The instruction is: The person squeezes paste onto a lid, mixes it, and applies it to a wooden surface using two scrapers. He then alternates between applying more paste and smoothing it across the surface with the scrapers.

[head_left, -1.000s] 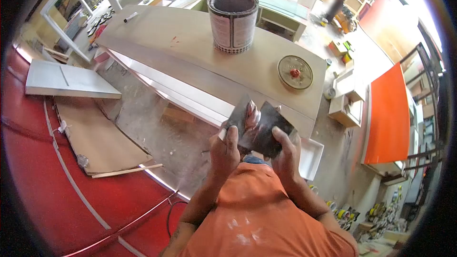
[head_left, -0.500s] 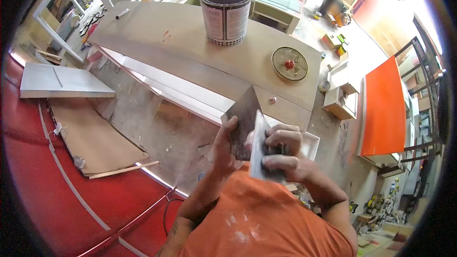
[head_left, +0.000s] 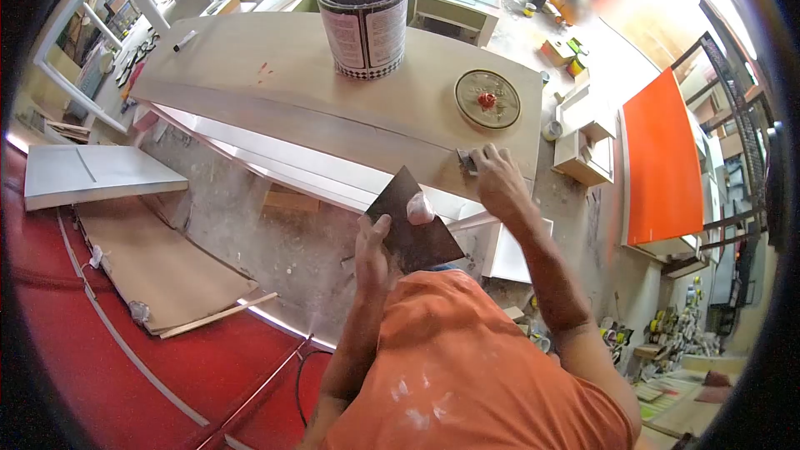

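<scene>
Head cam: my left hand (head_left: 372, 243) grips the dark square plate (head_left: 414, 221) near level, so the pale filler blob (head_left: 419, 210) stays on top. My right hand (head_left: 497, 178) is closed on a small scraper (head_left: 467, 160), I think, pressed to the panel (head_left: 333, 100) near its front edge. Open can (head_left: 364, 17) and lid (head_left: 487, 98) sit farther back.

Orange T-shirt, white paint smears on front; arms bare.
</scene>
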The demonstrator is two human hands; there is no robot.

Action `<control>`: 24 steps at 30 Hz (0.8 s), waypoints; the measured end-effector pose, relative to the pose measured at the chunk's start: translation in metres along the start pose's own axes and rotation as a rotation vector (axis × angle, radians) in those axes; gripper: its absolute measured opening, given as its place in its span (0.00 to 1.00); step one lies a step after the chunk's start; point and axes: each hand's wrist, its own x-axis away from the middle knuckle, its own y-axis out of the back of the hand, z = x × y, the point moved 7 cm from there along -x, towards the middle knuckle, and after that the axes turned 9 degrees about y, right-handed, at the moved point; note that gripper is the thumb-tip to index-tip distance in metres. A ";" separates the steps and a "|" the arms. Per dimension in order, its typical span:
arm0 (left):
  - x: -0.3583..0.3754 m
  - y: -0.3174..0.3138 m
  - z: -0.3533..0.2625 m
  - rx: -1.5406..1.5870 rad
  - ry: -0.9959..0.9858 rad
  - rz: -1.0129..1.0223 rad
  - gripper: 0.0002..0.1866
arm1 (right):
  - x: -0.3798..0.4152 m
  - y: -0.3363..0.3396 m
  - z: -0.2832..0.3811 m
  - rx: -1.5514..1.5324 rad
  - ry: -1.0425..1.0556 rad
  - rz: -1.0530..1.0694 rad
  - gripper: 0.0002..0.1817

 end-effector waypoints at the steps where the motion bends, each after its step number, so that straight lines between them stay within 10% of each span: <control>1: -0.002 0.010 0.003 -0.053 0.019 -0.046 0.19 | 0.000 -0.004 0.006 0.044 -0.002 0.001 0.21; 12: -0.025 0.050 0.024 -0.546 -0.204 -0.028 0.18 | 0.010 0.016 0.010 0.058 0.157 0.141 0.16; 15: -0.020 0.022 0.035 0.056 0.199 0.073 0.19 | 0.010 0.018 -0.005 -0.133 0.110 0.428 0.20; 18: -0.016 0.009 0.045 0.156 0.294 0.151 0.21 | 0.014 0.052 -0.017 -0.526 0.049 -0.144 0.19; 24: -0.017 -0.020 0.062 0.385 0.404 0.166 0.21 | 0.074 0.065 0.054 -0.639 0.534 -0.415 0.23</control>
